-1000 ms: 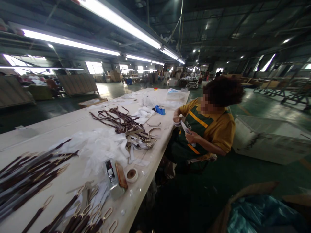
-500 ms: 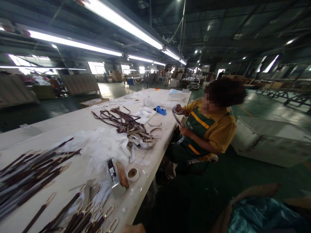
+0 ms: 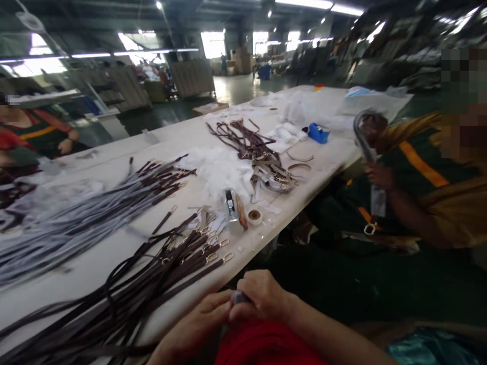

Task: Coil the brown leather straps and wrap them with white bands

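My left hand and my right hand meet at the table's near edge, above red cloth. Between them is a small grey end of something, mostly hidden; both hands' fingers are closed on it. Left of my hands, dark brown straps with metal rings lie in a bundle on the white table. Behind them is a long pile of grey-wrapped straps. A metal tape dispenser stands beside a brown flat object and a tape roll.
White wrapping, more brown straps and a blue dispenser lie farther back. At the right a seated person holds a grey-wrapped strap; another person is at the far left. A teal bag is at lower right.
The view has swung left and down, bringing both my hands and the person at far left into sight. The person at right now appears nearer the right edge.
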{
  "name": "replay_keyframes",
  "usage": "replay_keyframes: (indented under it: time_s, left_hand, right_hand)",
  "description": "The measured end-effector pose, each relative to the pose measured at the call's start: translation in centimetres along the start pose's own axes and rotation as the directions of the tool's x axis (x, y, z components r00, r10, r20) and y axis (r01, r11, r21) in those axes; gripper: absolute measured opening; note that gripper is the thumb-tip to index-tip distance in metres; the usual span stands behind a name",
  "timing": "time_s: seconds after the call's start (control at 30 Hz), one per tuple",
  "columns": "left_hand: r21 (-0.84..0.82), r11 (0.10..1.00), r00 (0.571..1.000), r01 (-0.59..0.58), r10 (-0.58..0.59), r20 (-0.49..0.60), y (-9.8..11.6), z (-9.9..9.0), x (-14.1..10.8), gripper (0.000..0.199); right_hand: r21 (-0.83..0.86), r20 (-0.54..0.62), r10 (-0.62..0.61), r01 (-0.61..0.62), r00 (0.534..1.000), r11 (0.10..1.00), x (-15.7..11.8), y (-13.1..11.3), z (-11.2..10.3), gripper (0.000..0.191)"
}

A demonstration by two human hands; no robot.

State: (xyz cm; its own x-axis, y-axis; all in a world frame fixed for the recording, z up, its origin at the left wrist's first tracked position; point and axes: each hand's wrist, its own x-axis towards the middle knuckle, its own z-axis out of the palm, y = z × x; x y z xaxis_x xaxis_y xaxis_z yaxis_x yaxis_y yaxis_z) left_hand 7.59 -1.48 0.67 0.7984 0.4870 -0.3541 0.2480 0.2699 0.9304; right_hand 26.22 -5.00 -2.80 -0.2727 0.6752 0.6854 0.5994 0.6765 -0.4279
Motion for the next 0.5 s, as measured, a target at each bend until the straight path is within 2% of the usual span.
replay_keyframes:
  time_s: [0.07, 0.13, 0.37, 0.43, 0.5]
  left_hand:
    - [-0.158, 0.983, 0.991, 0.091, -0.073, 0.111, 0.5, 0.1, -0.2, 0.046]
    - [-0.284, 0.949, 0.986, 0.138, -0.103, 0.133, 0.5, 0.2, 0.0, 0.046]
    - [-0.456, 0.878, 0.989, 0.147, -0.137, 0.055, -0.1, 1.6, 0.7, 0.045]
    - [-0.493, 0.862, 0.989, 0.120, -0.145, -0.013, 0.0, 2.1, 0.8, 0.040]
    - [-0.519, 0.852, 0.985, 0.067, -0.139, -0.102, -0.1, 2.5, 0.9, 0.036]
  right_hand:
    - [-0.024, 0.020, -0.084, 0.084, 0.996, 0.996, 0.3, -0.2, -0.6, 0.054]
    - [-0.051, 0.031, -0.144, 0.146, 0.989, 0.988, 0.5, -0.4, -1.1, 0.053]
    - [-0.032, 0.026, -0.197, 0.198, 0.980, 0.980, 0.6, 0.2, -1.0, 0.046]
    - [0.044, 0.025, -0.167, 0.166, 0.986, 0.985, 0.8, 0.6, -1.2, 0.044]
    - [0.160, 0.012, -0.086, 0.083, 0.996, 0.984, 0.8, 0.9, -1.8, 0.045]
